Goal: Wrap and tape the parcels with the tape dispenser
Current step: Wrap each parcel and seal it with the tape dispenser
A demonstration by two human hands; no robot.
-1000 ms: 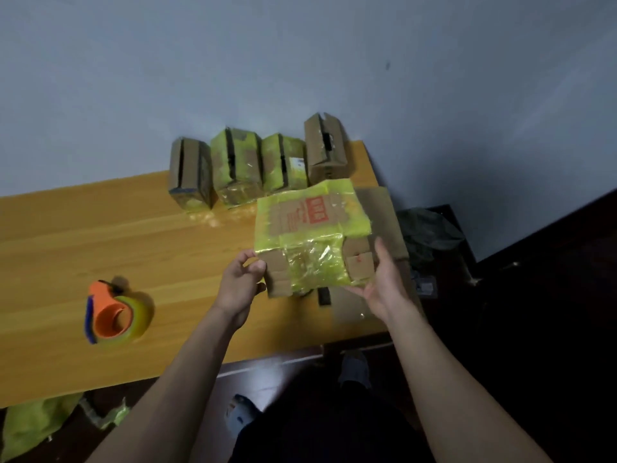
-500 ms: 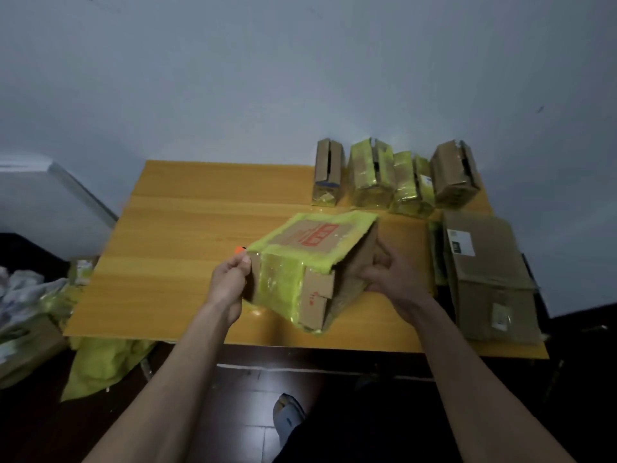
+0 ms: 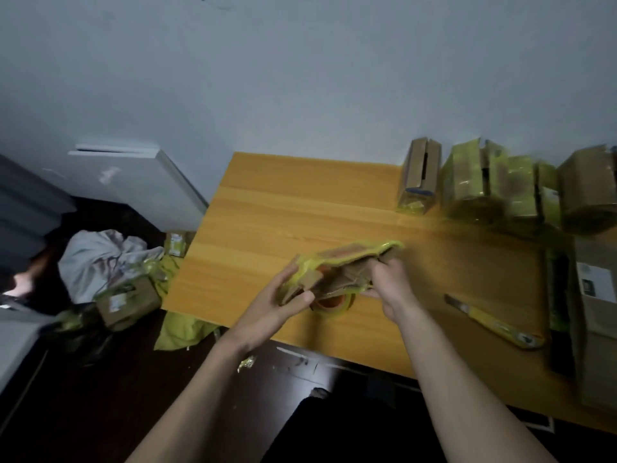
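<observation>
We see the parcel (image 3: 337, 272) has tipped since a second ago: its broad taped face, then turned up at us, now shows edge-on, low over the table (image 3: 267, 215). Left hand (image 3: 277, 302) grips its left end, thumb curled over the cardboard; right hand (image 3: 389, 282) holds the right end, fingers curled round the edge. The tape dispenser (image 3: 334, 304), off to the left earlier, now sits right under the parcel, partly hidden. We judge a fresh side is being turned up for taping. Four boxes (image 3: 500, 188) stand at the table's back edge, a yellow knife (image 3: 494, 324) lies to the right beside a big carton (image 3: 597, 315). Floor left: bag (image 3: 100, 259), small box (image 3: 128, 302), scraps. Frame blurry.
</observation>
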